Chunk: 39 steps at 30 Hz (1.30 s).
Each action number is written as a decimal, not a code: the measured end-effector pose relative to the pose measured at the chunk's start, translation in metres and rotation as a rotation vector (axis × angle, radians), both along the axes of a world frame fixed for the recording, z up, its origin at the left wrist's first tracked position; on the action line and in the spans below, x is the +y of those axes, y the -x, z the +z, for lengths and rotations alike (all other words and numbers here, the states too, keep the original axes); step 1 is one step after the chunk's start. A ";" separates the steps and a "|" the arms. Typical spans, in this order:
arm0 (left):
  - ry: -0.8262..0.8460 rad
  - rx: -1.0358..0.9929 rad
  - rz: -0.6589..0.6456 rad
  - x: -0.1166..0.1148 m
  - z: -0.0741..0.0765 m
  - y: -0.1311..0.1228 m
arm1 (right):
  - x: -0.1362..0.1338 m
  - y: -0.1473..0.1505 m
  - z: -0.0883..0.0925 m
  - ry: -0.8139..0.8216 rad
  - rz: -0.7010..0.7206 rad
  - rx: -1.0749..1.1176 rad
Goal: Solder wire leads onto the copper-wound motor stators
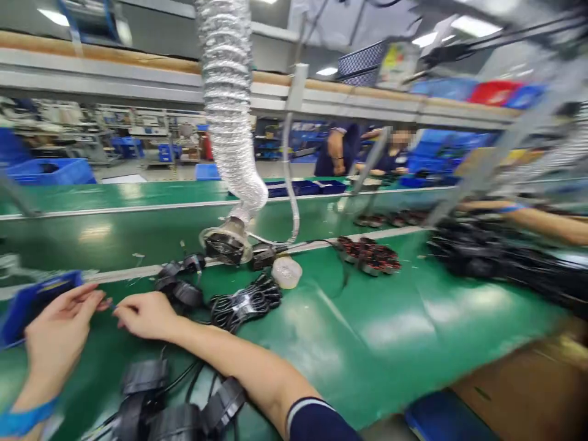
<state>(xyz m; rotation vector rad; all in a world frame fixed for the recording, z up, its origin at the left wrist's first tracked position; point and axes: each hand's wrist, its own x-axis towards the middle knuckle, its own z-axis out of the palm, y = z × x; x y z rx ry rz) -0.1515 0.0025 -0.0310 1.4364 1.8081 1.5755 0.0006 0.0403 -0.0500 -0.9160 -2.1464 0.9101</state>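
Observation:
My left hand (57, 331), with a blue band at the wrist, is closed in a pinch near the left edge. Facing it, my right hand (147, 314) pinches too, its fingertips a short way from the left ones. Something small and thin seems to lie between them, too blurred to name. A blue bin (16, 315) with dark contents stands just behind my left hand. Black round housings (187, 295) and a tied bundle of black cable (248, 303) lie beyond my right hand and forearm. More black housings with cables (144, 376) sit nearer me, below the right hand.
A silver flexible duct (229, 110) hangs down to a round hood (227, 242) at the bench's back. Right of it are a clear round tub (287, 272) and copper-wound parts (370, 256). A co-worker's arm (546, 222) reaches over heaped black cables (500, 257).

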 end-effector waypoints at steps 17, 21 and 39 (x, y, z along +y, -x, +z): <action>-0.162 -0.212 -0.222 -0.003 0.007 0.001 | 0.001 0.006 -0.014 0.081 0.055 0.280; -0.132 -0.198 -0.240 -0.003 0.008 0.003 | 0.001 0.006 -0.014 0.095 0.068 0.286; -0.003 -0.013 -0.379 -0.006 0.005 0.025 | 0.003 0.007 -0.012 0.101 0.055 0.286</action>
